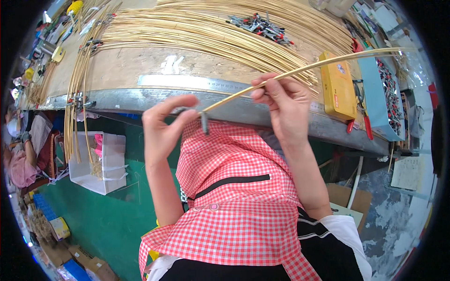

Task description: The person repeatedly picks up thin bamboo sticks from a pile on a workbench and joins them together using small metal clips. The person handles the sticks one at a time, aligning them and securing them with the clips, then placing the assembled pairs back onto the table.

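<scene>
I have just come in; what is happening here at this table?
The person's right hand holds long, pale strips. The left hand is at their left end, beside a grey clip; whether it grips the clip is unclear. Other strips lie across the table, with a pile of clips among them, and a metal ruler lies near the edge.

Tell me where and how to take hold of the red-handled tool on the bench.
Probably best to take the tool by both red handles, coming from the person's side of the bench: the handles stand apart and point toward that side, while the other end lies farther in, between the yellow tin and blue box.
</scene>
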Tool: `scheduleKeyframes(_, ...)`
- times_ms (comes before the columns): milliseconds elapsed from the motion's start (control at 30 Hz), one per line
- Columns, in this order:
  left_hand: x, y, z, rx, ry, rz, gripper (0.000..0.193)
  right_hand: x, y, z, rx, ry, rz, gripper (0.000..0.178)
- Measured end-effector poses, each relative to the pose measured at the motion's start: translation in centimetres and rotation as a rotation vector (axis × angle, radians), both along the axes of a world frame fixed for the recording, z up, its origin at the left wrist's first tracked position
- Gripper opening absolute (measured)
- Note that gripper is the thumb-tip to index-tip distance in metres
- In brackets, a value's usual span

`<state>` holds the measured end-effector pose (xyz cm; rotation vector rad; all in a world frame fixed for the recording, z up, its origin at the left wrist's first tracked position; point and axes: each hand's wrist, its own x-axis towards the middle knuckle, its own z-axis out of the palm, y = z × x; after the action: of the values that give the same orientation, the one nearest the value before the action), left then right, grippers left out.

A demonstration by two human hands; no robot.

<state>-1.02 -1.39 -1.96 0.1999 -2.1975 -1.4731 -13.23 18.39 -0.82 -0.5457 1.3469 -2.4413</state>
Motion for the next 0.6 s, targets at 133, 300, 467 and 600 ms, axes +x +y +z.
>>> scheduleKeyframes(133,0.4,0.7,1.3,0.026,0.094,0.083,0.03,3.3,-2.6,-0.9,0.138,-0.024,0.134,0.012)
scheduleKeyframes(300,0.0,5.0,2.7,-0.219,0.156,0.051,0.022,7.2,-4.9,-4.3,0.124,0.188,0.163,0.009)
scheduleKeyframes(467,-0.3,4.4,1.7,-0.19,0.217,0.07,0.017,5.1,-3.3,-4.2,0.467,0.466,0.283,0.013)
scheduleKeyframes(600,-0.1,3.9,2.1,-0.188,0.196,0.081,0.014,2.9,-0.8,1.3,0.34,0.166,0.15,0.02)
